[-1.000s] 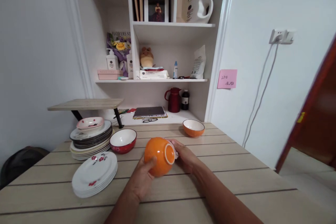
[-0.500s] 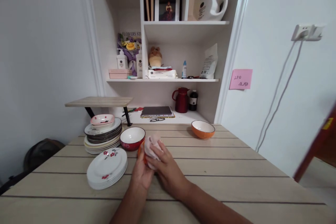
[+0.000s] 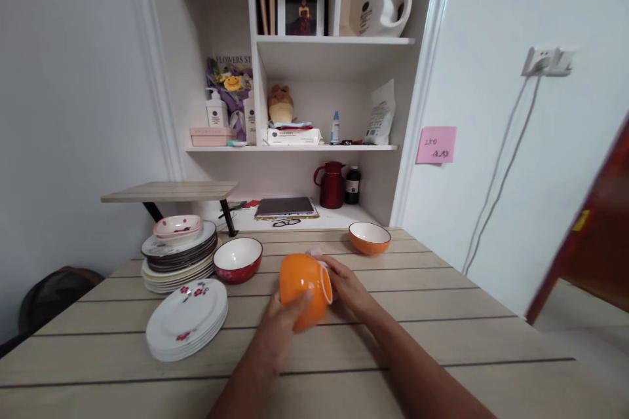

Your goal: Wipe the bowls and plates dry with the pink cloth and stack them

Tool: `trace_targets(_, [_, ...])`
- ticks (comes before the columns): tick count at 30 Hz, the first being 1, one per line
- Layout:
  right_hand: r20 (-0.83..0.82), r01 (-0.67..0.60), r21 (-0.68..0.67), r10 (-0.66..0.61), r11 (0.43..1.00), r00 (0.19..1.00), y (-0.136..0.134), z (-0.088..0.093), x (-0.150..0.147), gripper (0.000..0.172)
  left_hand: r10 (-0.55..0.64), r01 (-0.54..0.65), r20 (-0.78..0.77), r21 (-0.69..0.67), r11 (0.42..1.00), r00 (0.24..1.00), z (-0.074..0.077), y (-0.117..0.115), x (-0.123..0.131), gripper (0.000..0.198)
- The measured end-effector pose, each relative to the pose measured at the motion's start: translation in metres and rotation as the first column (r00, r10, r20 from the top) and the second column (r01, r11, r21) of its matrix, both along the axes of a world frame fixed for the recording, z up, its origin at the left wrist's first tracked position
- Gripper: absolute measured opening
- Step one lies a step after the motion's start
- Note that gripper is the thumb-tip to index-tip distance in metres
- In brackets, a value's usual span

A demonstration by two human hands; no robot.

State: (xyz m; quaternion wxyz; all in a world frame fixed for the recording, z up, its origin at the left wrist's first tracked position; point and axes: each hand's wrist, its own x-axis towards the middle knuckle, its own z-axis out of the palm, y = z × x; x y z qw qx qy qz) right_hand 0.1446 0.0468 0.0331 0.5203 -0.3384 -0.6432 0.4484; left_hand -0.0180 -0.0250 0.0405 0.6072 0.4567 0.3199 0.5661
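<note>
Head view: the left hand point(image 3: 281, 332) has its grip clamped on an orange bowl point(image 3: 297, 280), thumb laid along the outer wall. The bowl is tilted on its side between the two hands, its pale foot ring turned toward the right hand point(image 3: 350, 289). That hand reaches around the far side of the bowl, next to a pale cloth point(image 3: 314, 252); its fingertips are partly hidden, so how tightly its grip is closed cannot be told.

Around them spreads the tabletop point(image 3: 417, 340), light wood with dark lines. Near the left hand, a red bowl point(image 3: 238, 260) stands upright, with a stack of flowered plates point(image 3: 187, 321) in front of it. Just beside is a taller plate stack point(image 3: 179, 255), topped by a pink dish point(image 3: 177, 226), near a wooden stand point(image 3: 170, 191). Beyond the right hand, a second orange bowl point(image 3: 369, 239) sits upright.

Behind the tabletop, a white shelf unit point(image 3: 329, 40) holds a laptop point(image 3: 285, 207), glasses point(image 3: 286, 222), a red jug point(image 3: 331, 184) and a dark bottle point(image 3: 352, 184). On the wall to the right are a pink note point(image 3: 436, 145) and a socket point(image 3: 543, 62) with a hanging cable point(image 3: 501, 184). A dark bag point(image 3: 54, 301) lies at far left.
</note>
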Motion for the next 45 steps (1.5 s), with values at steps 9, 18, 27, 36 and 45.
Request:
trace_targets(9, [-0.338,-0.026,-0.368,-0.108,0.930,0.935,-0.002,-0.006,-0.003,0.031,0.453,0.371,-0.859,0.512,0.775,0.239,-0.020,0.004,0.007,0.015])
trace_targets(18, [-0.543,0.117,-0.348,-0.302,0.930,0.784,0.011,0.001,0.019,0.043,0.654,0.358,-0.756,0.602,0.714,-0.033,-0.011,0.005,0.012,0.019])
trace_targets(27, [-0.503,0.323,0.061,-0.250,0.944,0.827,-0.018,0.040,0.019,0.050,0.715,0.170,-0.699,0.704,0.690,-0.006,-0.013,0.001,0.016,0.032])
trace_targets(36, [0.682,-0.083,0.497,-0.330,0.863,0.653,-0.029,0.034,0.009,0.029,0.735,-0.247,-0.673,0.702,0.668,0.076,-0.028,0.011,0.008,0.044])
trace_targets(45, [0.785,-0.158,0.457,-0.314,0.875,0.534,-0.035,0.022,-0.002,0.046,0.614,-0.570,-0.355,0.231,0.789,0.705,-0.028,0.026,0.000,0.037])
